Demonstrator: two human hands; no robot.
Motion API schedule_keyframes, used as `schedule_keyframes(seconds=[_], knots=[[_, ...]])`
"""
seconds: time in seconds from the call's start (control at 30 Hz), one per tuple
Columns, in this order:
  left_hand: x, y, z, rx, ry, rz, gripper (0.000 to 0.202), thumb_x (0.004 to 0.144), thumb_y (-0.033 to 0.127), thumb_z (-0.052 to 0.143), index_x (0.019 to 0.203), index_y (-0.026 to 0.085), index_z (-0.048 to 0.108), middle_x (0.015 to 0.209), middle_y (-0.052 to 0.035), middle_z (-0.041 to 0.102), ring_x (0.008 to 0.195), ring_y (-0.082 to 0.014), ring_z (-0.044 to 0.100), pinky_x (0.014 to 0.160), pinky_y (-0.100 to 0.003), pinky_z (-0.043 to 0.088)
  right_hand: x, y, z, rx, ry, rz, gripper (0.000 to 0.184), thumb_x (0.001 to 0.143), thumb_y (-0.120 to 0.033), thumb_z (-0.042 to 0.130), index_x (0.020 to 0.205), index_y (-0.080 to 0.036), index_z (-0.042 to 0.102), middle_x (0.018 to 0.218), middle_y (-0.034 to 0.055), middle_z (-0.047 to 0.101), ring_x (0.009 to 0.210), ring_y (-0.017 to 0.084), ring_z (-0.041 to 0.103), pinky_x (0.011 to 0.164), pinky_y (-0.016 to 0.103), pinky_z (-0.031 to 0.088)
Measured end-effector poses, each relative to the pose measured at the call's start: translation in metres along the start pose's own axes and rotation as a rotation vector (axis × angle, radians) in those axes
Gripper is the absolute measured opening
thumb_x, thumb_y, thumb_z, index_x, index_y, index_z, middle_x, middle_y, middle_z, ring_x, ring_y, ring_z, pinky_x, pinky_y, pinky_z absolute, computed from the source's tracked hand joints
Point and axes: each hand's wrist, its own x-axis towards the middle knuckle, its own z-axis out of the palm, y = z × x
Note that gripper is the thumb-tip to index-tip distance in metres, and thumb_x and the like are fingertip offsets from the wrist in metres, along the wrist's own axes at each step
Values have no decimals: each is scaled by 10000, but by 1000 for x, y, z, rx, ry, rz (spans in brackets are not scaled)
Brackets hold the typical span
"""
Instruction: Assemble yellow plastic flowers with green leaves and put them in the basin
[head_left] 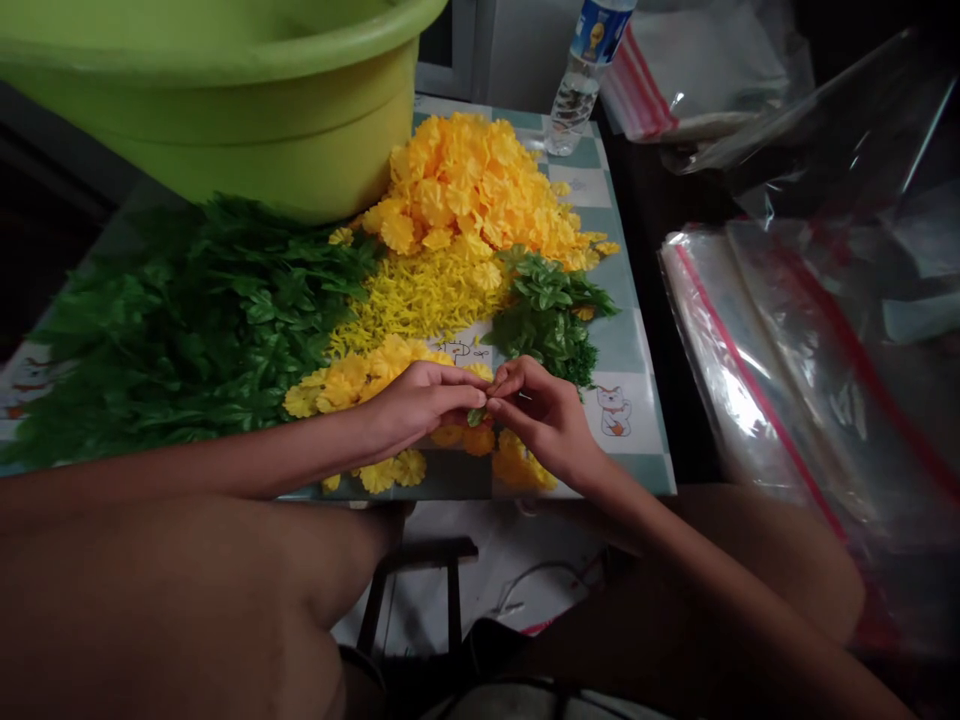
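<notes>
Green leaf (475, 417), one, pinched between left hand (420, 405), right hand (538, 420); both grips clenched.

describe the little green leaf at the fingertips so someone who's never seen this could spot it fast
On the checked tablecloth, below the heap of orange flower heads, the left hand and right hand meet. At their fingertips sits a small green leaf, the only one held off the cloth, away from the leaf piles.

Lime-green basin (210, 110), far left. Orange-yellow flowers (472, 180), far centre; paler yellow shreds (420, 295) nearer. Dark green leaves (187, 320), left. Teal-and-white checked tablecloth (624, 340), orange-and-white cat print (613, 410). Red-striped clear bags (750, 380), right. Small green leaf (475, 416), near centre.
</notes>
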Motion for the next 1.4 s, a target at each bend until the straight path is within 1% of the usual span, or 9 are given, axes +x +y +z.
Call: schedule_keyframes(seconds=[0.17, 0.27, 0.4, 0.53, 0.63, 0.93, 1.03, 1.2, 1.4], knots=[[-1, 1, 1, -54, 19, -26, 92, 654, 127, 653, 719, 139, 718, 709, -25, 682, 669, -102, 592, 598, -194, 428, 0, 1, 3, -7, 10, -29, 77, 822, -233, 607, 771, -200, 560, 854, 20, 509, 773, 139, 528, 673, 301, 471], [-1, 1, 1, -65, 36, -34, 100, 645, 116, 653, 719, 140, 715, 701, -23, 678, 677, -107, 590, 613, -203, 439, 1, 3, 5, -12, 11, -32, 99, 828, -250, 599, 761, -204, 542, 839, 16, 505, 776, 138, 527, 692, 302, 477], [0, 3, 4, -103, 61, -25, 54, 634, 111, 658, 672, 123, 695, 695, -26, 674, 695, -111, 594, 673, -225, 458, 3, 4, 5, 39, 13, -6, 119, 828, -272, 598, 765, -207, 521, 845, 14, 502, 743, 126, 531, 644, 277, 491], [1, 4, 8, -115, 63, -36, 47, 639, 102, 647, 660, 119, 685, 687, -19, 667, 673, -104, 594, 650, -217, 454, 3, 2, 4, 124, 3, -4, 129, 822, -259, 611, 755, -206, 515, 831, 10, 502, 747, 120, 539, 651, 266, 508], [1, 4, 7, -121, 66, -39, 48, 640, 94, 630, 649, 116, 673, 670, -18, 661, 656, -103, 590, 650, -223, 458, 3, 2, 5, 166, -6, 9, 143, 822, -290, 621, 763, -208, 520, 857, 11, 505, 754, 120, 556, 659, 272, 534], [2, 2, 7, -111, 64, -25, 46, 629, 113, 631, 656, 113, 668, 668, -14, 648, 666, -107, 578, 652, -232, 454, 1, 7, 7, 167, -11, 0, 203, 823, -371, 627, 771, -211, 514, 884, 17, 504, 742, 123, 569, 661, 280, 548], [2, 1, 8, -127, 56, -22, 46, 631, 98, 628, 640, 116, 669, 661, -12, 651, 686, -105, 583, 663, -220, 457, 1, 7, 6, 168, -15, -10, 198, 828, -366, 621, 771, -212, 512, 893, 17, 498, 754, 124, 564, 672, 283, 543], [2, 1, 7, -148, 66, -43, 57, 635, 88, 632, 657, 112, 679, 671, -11, 660, 670, -94, 581, 655, -209, 457, 1, 6, 6, 173, -29, -44, 143, 847, -303, 603, 775, -213, 520, 895, 13, 492, 781, 121, 559, 687, 274, 529], [2, 2, 9, -148, 77, -40, 56, 642, 86, 635, 672, 101, 679, 679, -16, 653, 715, -104, 579, 693, -217, 455, 1, 6, 6, 179, -19, -18, 156, 836, -315, 611, 774, -213, 510, 894, 11, 483, 777, 123, 547, 682, 278, 538]])
